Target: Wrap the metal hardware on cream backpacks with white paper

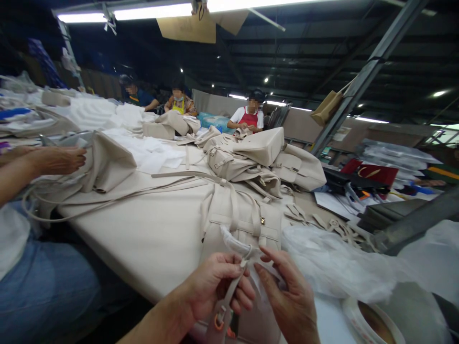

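A beige bag point(218, 217) with straps and a small metal fitting lies on the table in front of me. My left hand point(218, 284) is closed, pinching a narrow beige strap point(232, 289) with a buckle near its lower end. White tissue wrap point(233, 242) curves up from the bag between my hands. At its right side, my right hand point(292, 296) has its thumb and forefinger on the wrap; some of its other fingers are hidden.
At the left, a co-worker's hands point(60, 160) hold another beige bag point(111, 160). More bags point(261, 148) are heaped ahead. Clear plastic point(330, 260) and a tape roll point(373, 320) lie at right, beside a slanting metal post point(369, 67). Several people sit across the table.
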Tool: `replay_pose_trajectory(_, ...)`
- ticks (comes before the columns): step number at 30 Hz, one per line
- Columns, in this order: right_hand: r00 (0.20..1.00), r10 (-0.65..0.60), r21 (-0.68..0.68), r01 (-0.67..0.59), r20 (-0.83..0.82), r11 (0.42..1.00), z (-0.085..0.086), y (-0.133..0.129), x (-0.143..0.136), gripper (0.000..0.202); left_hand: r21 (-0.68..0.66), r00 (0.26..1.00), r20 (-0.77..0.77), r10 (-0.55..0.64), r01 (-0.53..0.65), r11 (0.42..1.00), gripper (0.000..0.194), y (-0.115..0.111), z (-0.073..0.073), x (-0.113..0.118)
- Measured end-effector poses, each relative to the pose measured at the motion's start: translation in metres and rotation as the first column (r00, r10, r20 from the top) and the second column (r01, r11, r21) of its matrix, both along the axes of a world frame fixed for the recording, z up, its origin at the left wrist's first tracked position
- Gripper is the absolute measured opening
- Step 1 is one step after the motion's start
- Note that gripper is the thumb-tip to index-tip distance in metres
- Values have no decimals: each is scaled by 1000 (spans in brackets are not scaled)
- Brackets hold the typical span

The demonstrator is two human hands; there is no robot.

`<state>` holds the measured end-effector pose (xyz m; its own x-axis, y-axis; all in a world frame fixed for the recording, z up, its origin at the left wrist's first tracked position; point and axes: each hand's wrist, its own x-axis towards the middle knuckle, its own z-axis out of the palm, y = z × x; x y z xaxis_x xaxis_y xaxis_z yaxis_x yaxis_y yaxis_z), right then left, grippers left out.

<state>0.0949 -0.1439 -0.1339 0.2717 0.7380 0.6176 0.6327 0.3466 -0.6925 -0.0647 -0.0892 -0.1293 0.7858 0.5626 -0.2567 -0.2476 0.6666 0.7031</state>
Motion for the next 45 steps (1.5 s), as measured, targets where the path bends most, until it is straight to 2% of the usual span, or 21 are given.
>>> replay_pose_trajectory(3,984,70,40,-78,163,996,6,11,0,24,-65,999,50,7,-3,998,22,0,-8,1)
replay_pose_trajectory(5,966,70,49,-85,248,995,8,16,1,24,-51,997,39,60,-58,997,22,-2,-10,3)
replay_pose_trajectory(9,895,58,82,-105,442,991,8,24,1,31,121,970,-71,233,-224,967,20,-6,-7,7)
replay_pose_trajectory(12,799,-49,226,-110,599,968,4,26,-1,39,289,933,-124,338,-292,912,19,-9,-3,9)
replay_pose_trajectory(14,761,-146,332,-95,633,939,2,26,-1,42,320,930,-101,353,-306,897,20,-10,-2,10)
replay_pose_trajectory(16,753,-166,361,-100,636,927,1,26,-1,39,298,932,-39,359,-332,895,23,-12,-4,10)
replay_pose_trajectory(21,778,-39,287,-185,627,940,0,36,0,29,209,940,64,335,-340,917,36,-10,-19,13)
replay_pose_trajectory(24,841,32,236,-187,540,954,0,44,-1,20,138,956,65,288,-294,946,42,-7,-22,11)
replay_pose_trajectory(28,946,-22,166,-34,325,985,2,36,3,13,126,993,-39,114,-108,986,38,-12,-21,-1)
replay_pose_trajectory(30,978,-48,64,36,203,997,2,20,8,23,102,989,-105,107,-96,990,34,-18,-24,-9)
replay_pose_trajectory(32,998,-64,-120,65,15,991,-1,1,13,34,91,979,-136,150,-138,986,30,-24,-29,-16)
replay_pose_trajectory(35,943,-121,-441,-30,-310,897,-7,-26,10,49,146,977,-162,140,-117,982,27,-28,-32,-23)
replay_pose_trajectory(38,819,-187,-572,-197,-543,796,-14,-41,-1,53,212,980,-169,109,-72,975,27,-27,-25,-27)
replay_pose_trajectory(41,766,-202,-561,-238,-610,793,-18,-43,-12,51,234,969,-206,134,-84,968,30,-25,-13,-30)
replay_pose_trajectory(45,831,-208,-548,-134,-516,826,-20,-39,-19,53,181,952,-259,161,-116,977,30,-26,-2,-32)
